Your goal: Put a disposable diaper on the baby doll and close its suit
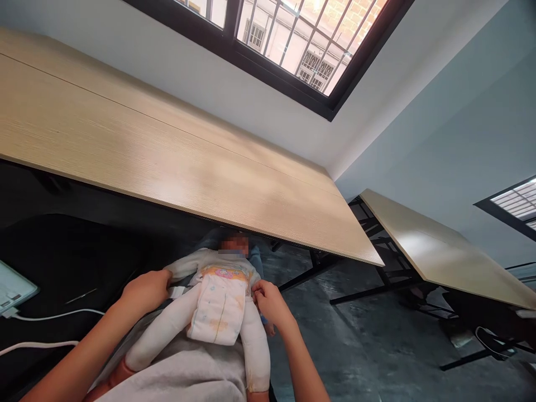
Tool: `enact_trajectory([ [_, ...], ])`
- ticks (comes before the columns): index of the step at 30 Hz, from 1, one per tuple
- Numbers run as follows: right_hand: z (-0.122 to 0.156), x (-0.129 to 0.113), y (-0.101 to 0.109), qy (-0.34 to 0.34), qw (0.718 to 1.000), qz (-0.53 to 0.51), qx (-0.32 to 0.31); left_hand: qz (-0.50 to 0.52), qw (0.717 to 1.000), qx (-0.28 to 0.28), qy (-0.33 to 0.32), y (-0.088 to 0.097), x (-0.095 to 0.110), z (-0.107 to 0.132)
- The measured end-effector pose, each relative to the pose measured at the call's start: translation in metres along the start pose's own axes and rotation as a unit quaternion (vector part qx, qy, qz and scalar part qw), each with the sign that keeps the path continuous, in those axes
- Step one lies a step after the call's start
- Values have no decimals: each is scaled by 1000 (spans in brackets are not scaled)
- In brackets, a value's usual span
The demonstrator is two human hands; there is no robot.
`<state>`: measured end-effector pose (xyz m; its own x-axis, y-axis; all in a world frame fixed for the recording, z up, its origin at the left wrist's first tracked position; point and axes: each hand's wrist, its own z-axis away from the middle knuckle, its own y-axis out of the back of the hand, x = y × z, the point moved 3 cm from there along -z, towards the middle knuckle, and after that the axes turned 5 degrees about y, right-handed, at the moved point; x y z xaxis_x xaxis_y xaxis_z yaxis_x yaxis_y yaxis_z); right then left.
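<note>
Nearest, a baby doll (157, 335) in a white disposable diaper (218, 312) lay on its back on grey fabric (180, 371). The left hand (146, 291) was closed on the diaper's side tab (176, 291), and the right hand (271, 304) pinched the opposite waist edge (254, 289). The stuffed body looked light and limp, best held at the waist. Beyond rose a pale wood-grain tabletop (167, 162), then a barred window (288, 33).

A plain classroom or training room, we'd say

We see long pale wood-laminate tables (167, 139) (444, 251) on black metal frames, a grey concrete floor (326, 340) and bare painted walls (422, 123). A barred window (288, 44) on the far side faces another building. Near left, a diapered baby doll (218, 301) lies on a dark mat (62, 262).
</note>
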<state>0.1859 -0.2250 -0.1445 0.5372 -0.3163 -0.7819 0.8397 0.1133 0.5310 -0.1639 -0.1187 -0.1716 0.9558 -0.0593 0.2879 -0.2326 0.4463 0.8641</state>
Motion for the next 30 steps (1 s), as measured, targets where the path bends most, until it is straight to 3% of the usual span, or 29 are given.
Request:
enact_trajectory([
  [4, -6, 3, -6, 22, 996, -77, 44, 65, 993, 60, -75, 29, 42, 15],
  [6, -9, 1, -10, 55, 993, -61, 82, 116, 976, 89, -163, 38, 72, 27],
  [8, -12, 0, -14, 69, 990, -30, 118, 164, 952, 86, -244, 34, 98, 39],
  [11, -14, -1, -21, 70, 989, 1, 133, 143, 947, 61, -281, 13, 119, 53],
  [15, -13, -2, -22, 69, 989, 26, 128, 104, 953, 67, -277, -7, 119, 58],
  [24, -15, -16, -21, 4, 992, 62, 108, 110, 948, 78, -287, -8, 113, 54],
  [30, -13, -27, -24, 0, 989, 124, 86, 130, 944, 83, -292, -10, 111, 54],
])
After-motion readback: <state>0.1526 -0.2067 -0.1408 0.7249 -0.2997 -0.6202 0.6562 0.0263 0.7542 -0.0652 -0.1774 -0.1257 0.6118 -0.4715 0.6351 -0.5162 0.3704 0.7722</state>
